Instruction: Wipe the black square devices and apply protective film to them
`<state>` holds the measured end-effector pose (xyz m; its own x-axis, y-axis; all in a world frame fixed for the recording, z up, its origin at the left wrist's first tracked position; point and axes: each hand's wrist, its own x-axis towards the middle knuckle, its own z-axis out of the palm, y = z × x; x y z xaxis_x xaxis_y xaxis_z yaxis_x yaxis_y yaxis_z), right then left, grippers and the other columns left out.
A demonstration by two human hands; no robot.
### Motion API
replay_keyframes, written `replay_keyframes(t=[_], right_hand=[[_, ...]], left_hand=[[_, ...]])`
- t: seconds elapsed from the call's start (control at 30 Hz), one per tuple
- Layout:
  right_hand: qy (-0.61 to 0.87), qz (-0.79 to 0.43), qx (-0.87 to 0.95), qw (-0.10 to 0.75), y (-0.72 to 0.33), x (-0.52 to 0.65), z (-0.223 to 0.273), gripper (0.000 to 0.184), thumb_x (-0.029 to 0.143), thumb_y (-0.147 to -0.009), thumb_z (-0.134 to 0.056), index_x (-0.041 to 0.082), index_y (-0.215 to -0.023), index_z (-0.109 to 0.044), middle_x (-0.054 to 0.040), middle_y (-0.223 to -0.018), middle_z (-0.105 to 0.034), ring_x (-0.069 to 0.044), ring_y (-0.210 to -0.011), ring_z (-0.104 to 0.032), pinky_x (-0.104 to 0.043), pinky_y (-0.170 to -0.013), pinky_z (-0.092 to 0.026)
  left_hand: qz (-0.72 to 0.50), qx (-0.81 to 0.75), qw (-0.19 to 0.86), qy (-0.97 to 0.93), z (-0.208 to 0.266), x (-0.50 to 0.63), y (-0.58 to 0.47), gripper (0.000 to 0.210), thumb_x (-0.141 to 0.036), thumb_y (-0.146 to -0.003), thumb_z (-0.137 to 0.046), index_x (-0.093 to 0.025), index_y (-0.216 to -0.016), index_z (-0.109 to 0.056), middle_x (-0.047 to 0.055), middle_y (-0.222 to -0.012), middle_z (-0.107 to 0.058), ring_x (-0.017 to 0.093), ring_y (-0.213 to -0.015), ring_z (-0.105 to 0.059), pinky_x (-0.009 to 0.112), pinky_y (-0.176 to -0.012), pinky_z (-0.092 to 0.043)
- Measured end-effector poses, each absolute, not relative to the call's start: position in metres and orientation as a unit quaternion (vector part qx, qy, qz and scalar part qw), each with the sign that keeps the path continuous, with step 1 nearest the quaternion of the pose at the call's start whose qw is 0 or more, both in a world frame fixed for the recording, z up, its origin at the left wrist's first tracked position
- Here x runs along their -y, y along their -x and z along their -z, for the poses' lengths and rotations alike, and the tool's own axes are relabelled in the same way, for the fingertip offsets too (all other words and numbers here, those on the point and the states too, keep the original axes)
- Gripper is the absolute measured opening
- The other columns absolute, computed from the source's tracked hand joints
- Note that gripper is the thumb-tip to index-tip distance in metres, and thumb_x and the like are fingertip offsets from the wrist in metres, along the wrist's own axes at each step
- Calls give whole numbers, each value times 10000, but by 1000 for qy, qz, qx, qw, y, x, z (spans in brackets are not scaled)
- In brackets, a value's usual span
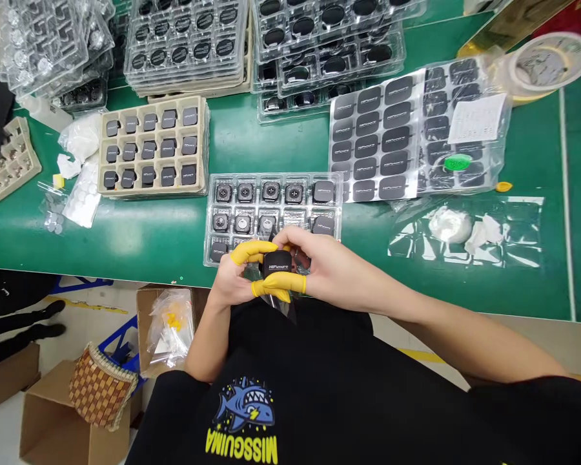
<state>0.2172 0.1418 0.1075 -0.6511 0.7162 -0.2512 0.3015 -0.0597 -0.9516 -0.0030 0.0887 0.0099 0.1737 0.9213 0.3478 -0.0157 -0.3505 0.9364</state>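
Observation:
My left hand [233, 278] and my right hand [332, 268], with yellow finger cots on some fingers, hold a small black smartwatch body [277, 261] between them. White "HiFuture" lettering shows on its face. The fingers of both hands are closed around its edges. A strip of dark clear film [285, 309] hangs below the fingers. Just beyond my hands lies a clear plastic tray [336, 194] of watch bodies, some with round sensor backs up, others with labelled faces up. My hands cover part of its front row.
A beige tray [206, 148] of labelled watch bodies stands at left. Sheets of HiFuture film stickers [366, 143] lie at right, near a tape roll [547, 61]. Stacked clear trays [186, 81] line the back. Crumpled white scraps [450, 225] lie on plastic. Cardboard boxes [53, 413] stand on the floor.

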Motion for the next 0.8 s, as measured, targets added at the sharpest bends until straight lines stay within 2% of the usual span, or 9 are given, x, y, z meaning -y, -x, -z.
replay_keyframes(t=[0.1, 0.2, 0.33, 0.43, 0.5, 0.6, 0.7, 0.8], right_hand=[[387, -640, 639, 183, -211, -139, -103, 491, 652, -912, -834, 254, -957, -551, 71, -725, -540, -137, -629, -463, -274, -563, -370], [391, -640, 628, 208, -207, -138, -98, 494, 654, -928, -822, 257, -924, -528, 87, -673, -501, -126, -599, -431, -271, -554, -345], [396, -597, 651, 249, -201, -136, -95, 404, 569, -982, -770, 257, -899, -526, 81, -659, -498, -122, -582, -412, -278, -567, -324], [395, -572, 667, 270, -196, -136, -93, 306, 465, -1000, -720, 255, -888, -528, 61, -695, -538, -127, -599, -431, -283, -581, -337], [399, -564, 670, 270, -195, -136, -91, 272, 425, -999, -694, 255, -872, -526, 60, -695, -527, -130, -603, -424, -289, -587, -336], [404, -554, 677, 268, -195, -139, -89, 250, 367, -999, -650, 253, -828, -507, 63, -670, -484, -132, -610, -397, -296, -605, -322], [400, -569, 673, 253, -198, -146, -89, 267, 332, -1019, -600, 245, -787, -501, 47, -683, -508, -139, -648, -442, -295, -631, -345], [387, -621, 644, 224, -204, -151, -92, 346, 392, -1050, -609, 243, -759, -494, 32, -706, -545, -143, -670, -505, -287, -630, -392]], left_hand=[[-510, -371, 477, -612, -8, -85, 2, 881, -650, -634, -1021, -219, -1355, -754, 69, -1078, -865, 220, -900, -870, 292, -850, -719], [-499, -372, 508, -595, -7, -82, 1, 872, -629, -672, -1018, -233, -1386, -715, 64, -1075, -862, 239, -921, -878, 329, -859, -731], [-531, -389, 465, -593, -6, -81, -2, 792, -609, -731, -1006, -248, -1363, -695, 39, -1091, -838, 207, -938, -862, 290, -855, -706], [-552, -389, 435, -596, -4, -84, -3, 834, -602, -757, -999, -271, -1429, -632, 2, -1065, -808, 170, -923, -835, 272, -876, -682], [-552, -389, 427, -601, -4, -85, -3, 847, -592, -771, -996, -275, -1455, -610, 2, -1089, -802, 170, -952, -833, 276, -898, -677], [-546, -389, 443, -596, -5, -86, -3, 759, -558, -790, -996, -247, -1392, -653, 38, -1160, -814, 189, -1009, -842, 273, -900, -676], [-531, -389, 488, -573, -7, -86, -3, 720, -506, -803, -1002, -222, -1374, -669, 50, -1120, -836, 183, -953, -847, 252, -840, -670], [-528, -389, 513, -554, -9, -86, -3, 727, -510, -770, -1023, -203, -1338, -690, 59, -1095, -845, 180, -903, -850, 241, -788, -667]])
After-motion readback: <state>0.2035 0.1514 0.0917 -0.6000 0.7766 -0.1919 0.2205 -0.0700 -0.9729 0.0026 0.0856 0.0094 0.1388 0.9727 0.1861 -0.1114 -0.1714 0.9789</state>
